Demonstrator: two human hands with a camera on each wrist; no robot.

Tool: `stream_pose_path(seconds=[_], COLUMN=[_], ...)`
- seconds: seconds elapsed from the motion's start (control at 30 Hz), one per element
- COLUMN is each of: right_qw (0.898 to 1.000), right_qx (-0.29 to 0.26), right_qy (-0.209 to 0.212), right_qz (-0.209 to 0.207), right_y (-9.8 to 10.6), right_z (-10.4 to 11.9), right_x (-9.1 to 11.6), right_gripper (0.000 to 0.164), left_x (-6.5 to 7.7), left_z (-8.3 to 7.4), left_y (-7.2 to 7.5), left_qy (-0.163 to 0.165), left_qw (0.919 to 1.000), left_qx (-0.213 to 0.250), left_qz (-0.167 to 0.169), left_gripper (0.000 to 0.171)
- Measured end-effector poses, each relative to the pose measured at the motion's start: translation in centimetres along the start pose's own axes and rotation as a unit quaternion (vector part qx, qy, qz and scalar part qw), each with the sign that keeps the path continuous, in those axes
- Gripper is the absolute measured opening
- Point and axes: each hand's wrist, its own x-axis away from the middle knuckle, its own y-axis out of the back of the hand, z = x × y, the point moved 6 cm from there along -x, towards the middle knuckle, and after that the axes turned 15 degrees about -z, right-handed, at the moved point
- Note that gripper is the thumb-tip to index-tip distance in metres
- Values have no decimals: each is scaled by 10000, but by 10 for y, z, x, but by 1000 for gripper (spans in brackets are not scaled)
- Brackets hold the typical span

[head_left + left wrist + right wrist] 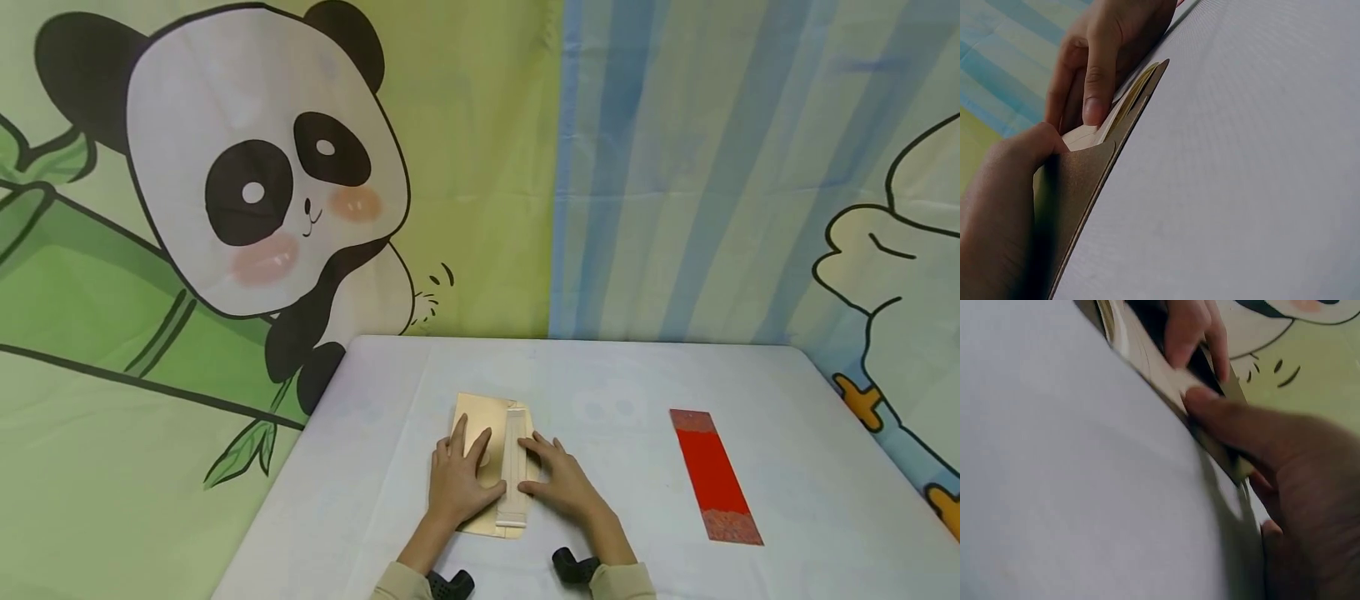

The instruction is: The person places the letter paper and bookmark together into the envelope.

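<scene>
In the head view a tan card folder lies on the table with a long, narrow stack of folded cream paper along its right part. My left hand rests over the folder with fingers spread, its thumb reaching the stack's left edge. On the other side, my right hand touches the stack's right edge with thumb and fingertips held apart. Seen from the left wrist, the brown folder has a raised flap, and layered paper edges show inside it. The right thumb lies on the cream paper in the right wrist view.
A flat red strip with duller, speckled ends lies to the right on the white table. Black wrist-worn devices show below the hands. Behind the table's far edge hangs a cloth printed with a panda.
</scene>
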Motion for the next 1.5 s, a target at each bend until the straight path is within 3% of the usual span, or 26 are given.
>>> stream_pose_path(seconds=[0.27, 0.53, 0.7, 0.93, 1.17, 1.5], right_qw=[9984, 9935, 9905, 9916, 9953, 9948], right_qx=[108, 722, 750, 710, 616, 590], right_qy=[157, 800, 1129, 1060, 496, 620], right_qz=[540, 364, 226, 187, 555, 550], right_y=[-2, -10, -12, -13, -14, -12], right_z=[-1, 7, 16, 20, 10, 14], right_x=[4, 1, 0, -1, -2, 0], right_gripper=[82, 85, 85, 85, 97, 100], left_x=[1, 0, 0, -1, -3, -3], left_z=[-1, -3, -3, -3, -3, -3], left_y=[3, 3, 4, 5, 6, 4], left_qy=[11, -150, -136, -139, -51, -36], left_qw=[9999, 9998, 9997, 9997, 9999, 9999], left_qx=[81, -83, -134, -133, -120, -18], left_qz=[-100, -106, -119, -150, -72, -128], left_gripper=[81, 80, 80, 82, 81, 80])
